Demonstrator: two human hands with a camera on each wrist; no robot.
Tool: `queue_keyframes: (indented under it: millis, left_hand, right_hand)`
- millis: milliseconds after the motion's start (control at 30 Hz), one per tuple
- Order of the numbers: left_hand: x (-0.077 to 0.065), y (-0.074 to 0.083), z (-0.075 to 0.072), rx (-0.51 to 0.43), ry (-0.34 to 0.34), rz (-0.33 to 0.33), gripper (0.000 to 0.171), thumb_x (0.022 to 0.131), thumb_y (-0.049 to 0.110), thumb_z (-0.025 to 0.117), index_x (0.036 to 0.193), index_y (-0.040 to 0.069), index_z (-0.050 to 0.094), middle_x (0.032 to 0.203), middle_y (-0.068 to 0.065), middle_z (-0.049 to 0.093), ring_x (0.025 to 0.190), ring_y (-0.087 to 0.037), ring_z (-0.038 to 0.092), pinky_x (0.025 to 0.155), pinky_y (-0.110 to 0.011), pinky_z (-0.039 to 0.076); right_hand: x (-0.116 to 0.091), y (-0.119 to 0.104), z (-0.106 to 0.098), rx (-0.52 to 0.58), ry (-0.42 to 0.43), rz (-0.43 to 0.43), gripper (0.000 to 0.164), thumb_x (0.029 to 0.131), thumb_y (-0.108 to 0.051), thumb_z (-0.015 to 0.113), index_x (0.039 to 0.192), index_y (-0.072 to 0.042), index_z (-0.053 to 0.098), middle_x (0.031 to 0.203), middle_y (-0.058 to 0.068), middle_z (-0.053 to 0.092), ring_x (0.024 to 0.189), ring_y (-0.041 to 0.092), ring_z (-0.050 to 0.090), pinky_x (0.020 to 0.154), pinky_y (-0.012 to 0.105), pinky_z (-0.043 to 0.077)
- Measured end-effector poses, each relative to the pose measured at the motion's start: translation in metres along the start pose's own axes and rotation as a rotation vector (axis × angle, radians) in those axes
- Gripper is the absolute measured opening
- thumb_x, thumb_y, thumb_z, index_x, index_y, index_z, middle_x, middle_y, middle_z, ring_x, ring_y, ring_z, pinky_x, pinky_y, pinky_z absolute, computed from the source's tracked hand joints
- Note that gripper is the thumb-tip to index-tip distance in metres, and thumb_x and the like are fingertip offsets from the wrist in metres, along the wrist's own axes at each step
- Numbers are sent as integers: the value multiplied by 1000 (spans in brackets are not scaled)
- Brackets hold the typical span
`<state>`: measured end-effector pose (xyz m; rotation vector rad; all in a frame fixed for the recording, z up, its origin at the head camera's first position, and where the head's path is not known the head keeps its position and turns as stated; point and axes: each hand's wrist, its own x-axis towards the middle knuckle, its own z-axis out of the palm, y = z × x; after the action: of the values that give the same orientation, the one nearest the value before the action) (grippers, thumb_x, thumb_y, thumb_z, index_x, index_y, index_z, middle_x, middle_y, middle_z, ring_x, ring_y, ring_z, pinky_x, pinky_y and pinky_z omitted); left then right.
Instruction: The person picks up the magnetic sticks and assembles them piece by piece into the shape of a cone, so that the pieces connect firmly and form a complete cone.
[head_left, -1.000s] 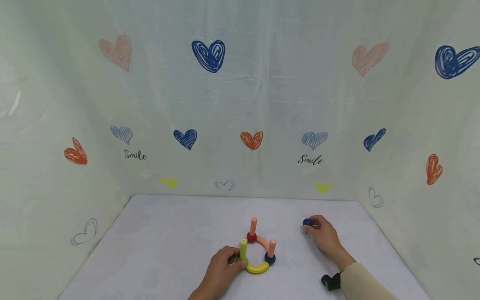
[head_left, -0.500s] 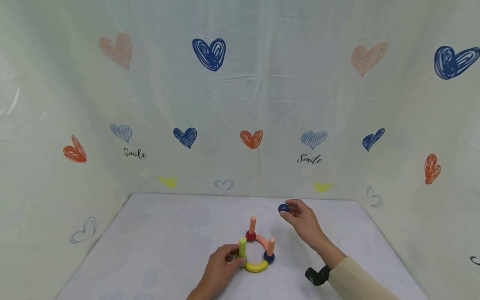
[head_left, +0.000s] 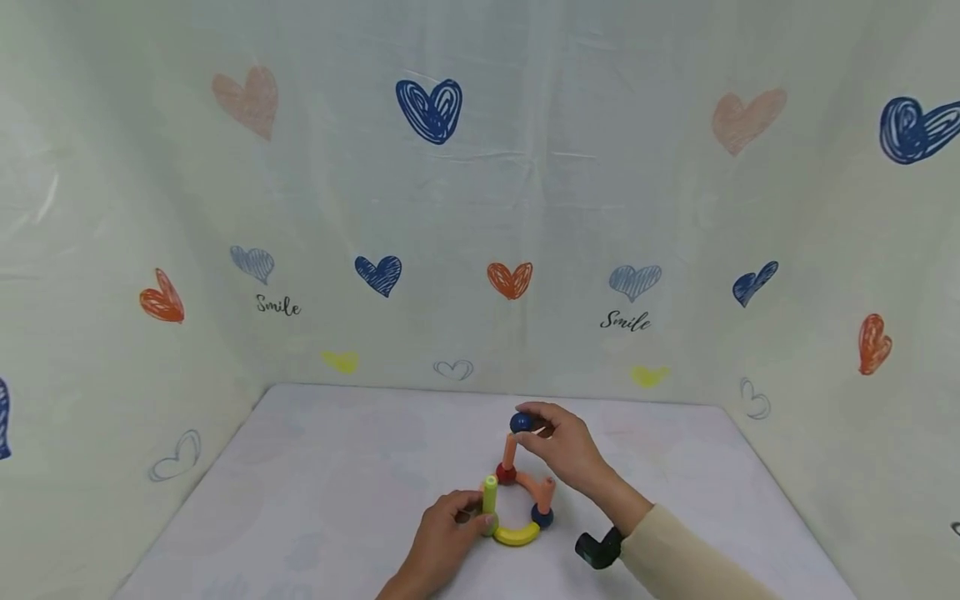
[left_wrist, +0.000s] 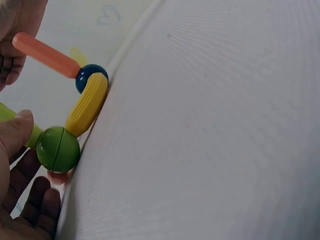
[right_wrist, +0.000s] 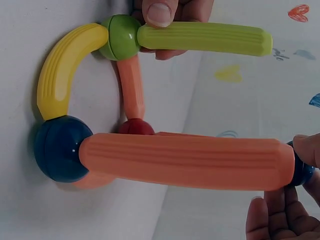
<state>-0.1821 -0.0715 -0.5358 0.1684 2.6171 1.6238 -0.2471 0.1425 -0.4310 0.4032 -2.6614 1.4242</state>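
On the table stands a toy ring of balls and rods. My left hand (head_left: 442, 537) pinches its upright green rod (head_left: 490, 494), which rises from a green ball (left_wrist: 58, 149). A curved yellow rod (head_left: 517, 535) links that to a blue ball (right_wrist: 62, 148) bearing an upright orange rod (head_left: 546, 493). At the back, a red ball (head_left: 506, 473) carries another orange rod (head_left: 510, 452). Between thumb and fingers, my right hand (head_left: 566, 446) holds a loose blue ball (head_left: 521, 422) at that back rod's top; whether they touch, I cannot tell.
A black wrist camera (head_left: 598, 550) sticks out from the right sleeve (head_left: 690, 554), to the right of the ring. The white-covered table (head_left: 337, 467) extends around it, and a heart-printed cloth (head_left: 450, 208) hangs behind.
My right hand has carried the loose blue ball leftward from the table's right side to above the back orange rod. The left hand keeps its hold on the green rod.
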Motion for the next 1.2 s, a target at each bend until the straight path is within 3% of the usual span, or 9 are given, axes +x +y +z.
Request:
queue_keyframes:
  millis: [267,500,700,900,1033,1200]
  left_hand:
    - [1,0,1,5,-6,-8,30,95,36,80,119,19,75,111,7,70,102,-14,59,85,-30,52]
    - [0,3,0,-3,-9,-14,30,94,34,80,119,17,75,109,7,69,102,-14,59,84,-30,52]
    - [-1,2,-1,-3,0,-12,34,93,35,81,121,17,75,109,7,70,100,-14,59,83,-30,51]
    - [1,2,0,-17,5,-20,36,92,33,82,124,18,75,112,7,71,101,-14,61,82,-28,53]
    - [2,3,0,0,10,-4,35,93,32,82,123,16,76,110,7,71,100,-14,61,80,-26,53]
    - [3,8,1,27,33,18,33,94,33,81,120,14,77,106,7,70,94,-11,60,76,-24,52]
  right_hand:
    - [0,0,10,-100,-10,-35,39,92,-13,81,130,-12,70,105,-4,71,96,15,63,87,37,56]
    - [-3,1,12,-119,-18,-26,38,92,-13,81,128,-12,70,106,-4,69,96,15,62,86,33,56]
    - [-4,2,12,-71,-27,-15,37,94,-16,80,130,-14,69,108,-4,70,95,13,65,86,30,57]
    - [-5,6,9,-29,-42,14,34,97,-24,77,131,-19,71,111,-5,74,99,13,67,89,37,58]
    - [-5,9,8,20,-77,14,35,97,-24,77,131,-15,70,117,-1,75,100,15,68,89,40,60]
    - [-7,11,9,35,-97,8,33,98,-25,77,129,-18,70,117,-1,75,100,15,69,90,37,60]
